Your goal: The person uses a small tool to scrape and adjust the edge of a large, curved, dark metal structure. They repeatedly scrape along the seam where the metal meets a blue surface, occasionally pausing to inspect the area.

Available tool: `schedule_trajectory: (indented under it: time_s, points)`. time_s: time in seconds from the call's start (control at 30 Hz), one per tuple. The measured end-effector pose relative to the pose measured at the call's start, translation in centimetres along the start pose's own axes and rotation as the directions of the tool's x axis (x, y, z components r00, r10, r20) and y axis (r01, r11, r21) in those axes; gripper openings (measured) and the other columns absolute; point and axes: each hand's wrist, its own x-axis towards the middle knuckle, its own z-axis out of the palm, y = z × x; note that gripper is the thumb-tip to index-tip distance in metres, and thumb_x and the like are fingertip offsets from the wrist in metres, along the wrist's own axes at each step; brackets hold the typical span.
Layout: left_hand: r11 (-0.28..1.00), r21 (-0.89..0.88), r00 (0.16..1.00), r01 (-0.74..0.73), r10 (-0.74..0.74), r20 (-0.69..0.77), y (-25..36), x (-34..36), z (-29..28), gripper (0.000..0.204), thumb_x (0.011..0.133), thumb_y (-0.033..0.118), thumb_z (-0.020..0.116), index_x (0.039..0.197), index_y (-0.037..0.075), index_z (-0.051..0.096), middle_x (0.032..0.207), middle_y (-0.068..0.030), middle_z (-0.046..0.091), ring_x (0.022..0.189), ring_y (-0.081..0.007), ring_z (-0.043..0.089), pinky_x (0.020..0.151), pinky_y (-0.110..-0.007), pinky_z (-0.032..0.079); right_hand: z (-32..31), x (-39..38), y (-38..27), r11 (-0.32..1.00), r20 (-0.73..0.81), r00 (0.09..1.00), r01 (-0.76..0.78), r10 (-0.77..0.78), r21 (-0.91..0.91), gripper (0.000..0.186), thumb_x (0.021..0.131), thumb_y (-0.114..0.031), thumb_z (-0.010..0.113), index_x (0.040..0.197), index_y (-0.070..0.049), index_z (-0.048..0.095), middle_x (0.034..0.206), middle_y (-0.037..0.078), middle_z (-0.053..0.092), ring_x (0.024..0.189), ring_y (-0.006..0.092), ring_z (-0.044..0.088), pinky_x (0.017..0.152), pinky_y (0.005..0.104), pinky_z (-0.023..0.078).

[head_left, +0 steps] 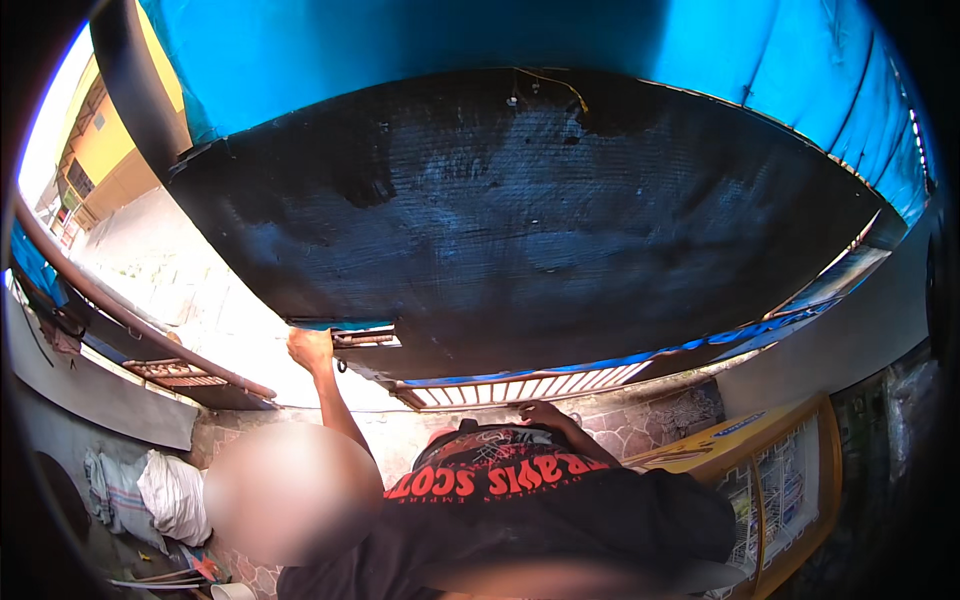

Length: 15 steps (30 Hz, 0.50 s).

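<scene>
"Where is the dark panel (520,230) seen?"

"It is spread across the middle of the frame, with its lower left corner brought close to the left hand (311,347). Above it, the top of the frame is filled by a bright blue sheet (420,50)."

"How is the left hand held?"

"It is closed on the panel's edge, left of centre, beside a small cut-out in which a metal bolt (365,340) is shown."

"And the right hand (541,412)?"

"It is lowered near the black shirt (560,510), just below the pale gap crossed by slender bars (530,388). Whether anything is held in it cannot be told; it is small and shadowed."

"What is placed around them?"

"A yellow-framed case (825,470) with wire racks is set at lower right. At lower left, a white sack (172,497) is left by the wall, and a brown rail (150,330) is seen above it. At upper left, a yellow building (105,135) is lit by daylight."
</scene>
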Motion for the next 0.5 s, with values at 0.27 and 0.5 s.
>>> schedule_trajectory:
  time_s: [0.27, 0.5]
  points:
    - [0.985, -0.170, 0.995, -0.022, 0.038, 0.089, 0.0, 0.7, -0.8, 0.038, 0.079, 0.028, 0.079, 0.095, -0.006, 0.070, 0.096, -0.0288, 0.071, 0.093, -0.0470, 0.068, 0.086, -0.052, 0.052, -8.5, -2.6, -23.7, 0.942, -0.474, 0.858, 0.302, -0.201, 0.148, 0.029, 0.099, -0.016, 0.071, 0.123, -0.001, 0.064, 0.105, 0.009, 0.073, 0.098, 0.0187, 0.072, 0.089, 0.0338, 0.058]
    - [0.876, -0.479, 0.994, 0.058, -0.096, -0.055, 0.3, -2.0, -6.5, 0.040, 0.089, 0.019, 0.075, 0.122, 0.002, 0.063, 0.109, -0.0161, 0.067, 0.103, -0.0267, 0.065, 0.089, -0.043, 0.051, -19.5, -6.4, -49.1, 0.747, -0.714, 0.290, 0.458, -0.637, -0.482, 0.046, 0.084, -0.019, 0.087, 0.123, -0.003, 0.069, 0.104, 0.010, 0.074, 0.097, 0.0163, 0.071, 0.084, 0.0314, 0.056]
